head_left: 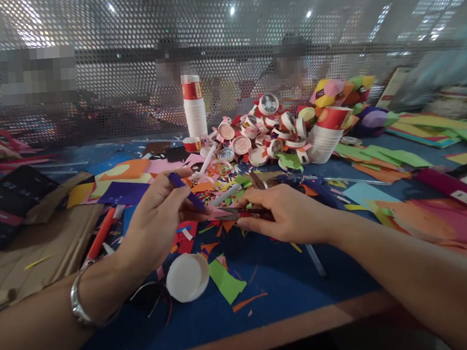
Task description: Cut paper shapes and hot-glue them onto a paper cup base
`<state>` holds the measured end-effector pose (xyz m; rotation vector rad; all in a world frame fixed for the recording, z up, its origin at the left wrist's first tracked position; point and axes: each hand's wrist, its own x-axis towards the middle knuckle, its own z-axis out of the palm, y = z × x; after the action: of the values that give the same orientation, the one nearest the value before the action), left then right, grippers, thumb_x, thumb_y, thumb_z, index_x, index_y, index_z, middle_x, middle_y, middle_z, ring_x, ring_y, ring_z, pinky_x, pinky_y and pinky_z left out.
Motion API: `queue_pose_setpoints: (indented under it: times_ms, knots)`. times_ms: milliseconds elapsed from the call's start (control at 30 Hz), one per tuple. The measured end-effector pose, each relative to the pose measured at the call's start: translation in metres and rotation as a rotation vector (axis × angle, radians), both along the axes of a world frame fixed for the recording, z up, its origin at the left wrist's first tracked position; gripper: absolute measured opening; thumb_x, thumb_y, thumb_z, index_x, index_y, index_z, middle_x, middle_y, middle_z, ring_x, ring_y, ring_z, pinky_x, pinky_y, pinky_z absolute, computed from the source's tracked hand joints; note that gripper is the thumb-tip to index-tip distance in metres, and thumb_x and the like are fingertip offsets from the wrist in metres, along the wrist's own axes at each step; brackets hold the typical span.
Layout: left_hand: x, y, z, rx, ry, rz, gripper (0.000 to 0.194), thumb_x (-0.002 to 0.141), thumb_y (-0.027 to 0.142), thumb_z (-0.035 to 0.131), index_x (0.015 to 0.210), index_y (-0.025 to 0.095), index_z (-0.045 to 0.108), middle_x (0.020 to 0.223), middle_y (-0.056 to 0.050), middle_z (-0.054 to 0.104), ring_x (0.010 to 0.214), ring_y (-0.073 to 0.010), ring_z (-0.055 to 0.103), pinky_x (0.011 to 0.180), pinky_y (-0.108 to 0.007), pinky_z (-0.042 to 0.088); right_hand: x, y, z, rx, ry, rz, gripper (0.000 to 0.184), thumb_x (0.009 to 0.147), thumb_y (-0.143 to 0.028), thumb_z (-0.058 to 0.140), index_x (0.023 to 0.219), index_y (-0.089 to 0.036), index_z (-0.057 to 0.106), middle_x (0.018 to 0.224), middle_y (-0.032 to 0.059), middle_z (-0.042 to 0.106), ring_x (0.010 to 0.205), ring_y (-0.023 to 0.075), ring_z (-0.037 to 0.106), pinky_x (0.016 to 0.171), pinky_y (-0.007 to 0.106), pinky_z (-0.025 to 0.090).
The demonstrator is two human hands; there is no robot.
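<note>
Between the thumb and fingers of my left hand [156, 217] is a folded piece of purple paper [193, 198], with a bit of pink near its lower end. My right hand [280, 212] grips a pair of scissors [244, 211], whose blades point left and reach the pink edge by the purple paper. Whether the blades touch the paper I cannot tell. Below the hands lie a white paper cup piece [188, 277] and a green paper scrap [227, 281] on the blue table [282, 294].
Behind my hands, a heap of cut cup pieces [255, 136] stands between two stacks of paper cups [195, 111]. Coloured sheets [424, 220] lie at the right, flattened cardboard [58, 246] at the left. Scraps cover the middle. A perforated metal screen [128, 97] rises at the back.
</note>
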<state>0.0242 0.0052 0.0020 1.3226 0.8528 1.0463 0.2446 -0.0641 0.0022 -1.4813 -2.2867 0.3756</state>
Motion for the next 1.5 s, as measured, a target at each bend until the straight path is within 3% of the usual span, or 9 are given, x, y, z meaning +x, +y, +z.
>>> queue_pose_setpoints:
  times_ms: [133,267,500,733,900,1267,1500]
  knots:
    - [0.0004,0.0011,-0.0033,0.043,0.069,-0.015,0.026,0.089,0.020,0.063,0.114,0.022,0.056,0.079,0.002,0.064,0.058,-0.0109,0.064,0.054,-0.024,0.055,-0.0016,0.0002,-0.0006,-0.037,-0.045,0.013,0.039,0.096,-0.048,0.055,0.112,-0.015,0.068,0.086,0.0080,0.072,0.071,0.0193,0.063,0.064,0.029,0.039]
    - [-0.0004,0.0012,-0.0051,0.091,0.114,-0.055,0.031,0.083,0.023,0.072,0.111,0.020,0.059,0.092,-0.002,0.067,0.065,-0.0114,0.066,0.062,-0.026,0.059,-0.0016,0.0011,-0.0014,-0.033,-0.070,0.032,0.040,0.096,-0.049,0.054,0.112,-0.015,0.068,0.085,0.0076,0.071,0.071,0.0187,0.061,0.063,0.029,0.038]
    - [-0.0012,-0.0004,-0.0004,0.089,0.136,-0.087,0.040,0.079,0.021,0.077,0.115,0.018,0.059,0.081,0.001,0.072,0.072,-0.0131,0.071,0.075,-0.027,0.059,-0.0021,0.0006,-0.0005,-0.001,-0.147,0.034,0.035,0.095,-0.047,0.056,0.103,-0.015,0.067,0.080,0.0064,0.069,0.070,0.0187,0.060,0.061,0.028,0.034]
    - [0.0004,-0.0019,0.0038,0.061,0.145,-0.194,0.033,0.080,0.021,0.079,0.106,0.019,0.059,0.082,0.001,0.073,0.076,-0.0134,0.072,0.071,-0.023,0.060,-0.0026,0.0011,-0.0010,-0.007,-0.168,0.034,0.034,0.095,-0.046,0.057,0.107,-0.015,0.067,0.083,0.0070,0.071,0.075,0.0208,0.063,0.063,0.028,0.034]
    - [-0.0019,-0.0025,0.0025,0.099,0.227,-0.175,0.034,0.080,0.021,0.080,0.104,0.018,0.057,0.072,0.004,0.071,0.066,-0.0103,0.070,0.065,-0.020,0.058,-0.0028,0.0009,-0.0021,-0.002,-0.185,0.037,0.030,0.095,-0.044,0.058,0.101,-0.015,0.066,0.084,0.0068,0.070,0.076,0.0204,0.062,0.062,0.028,0.033]
    - [-0.0013,-0.0016,0.0006,0.099,0.234,-0.193,0.021,0.084,0.022,0.076,0.098,0.017,0.061,0.085,-0.001,0.074,0.077,-0.0132,0.073,0.070,-0.023,0.061,-0.0012,0.0017,-0.0022,-0.019,-0.193,0.040,0.034,0.095,-0.045,0.058,0.109,-0.015,0.067,0.089,0.0087,0.072,0.080,0.0220,0.064,0.065,0.028,0.036]
    - [0.0001,-0.0023,0.0031,0.113,0.244,-0.215,0.026,0.082,0.015,0.076,0.098,0.018,0.056,0.070,0.004,0.072,0.065,-0.0088,0.070,0.064,-0.017,0.058,-0.0005,0.0012,-0.0023,-0.015,-0.211,0.038,0.034,0.095,-0.043,0.058,0.111,-0.015,0.068,0.090,0.0093,0.073,0.080,0.0238,0.066,0.066,0.030,0.037]
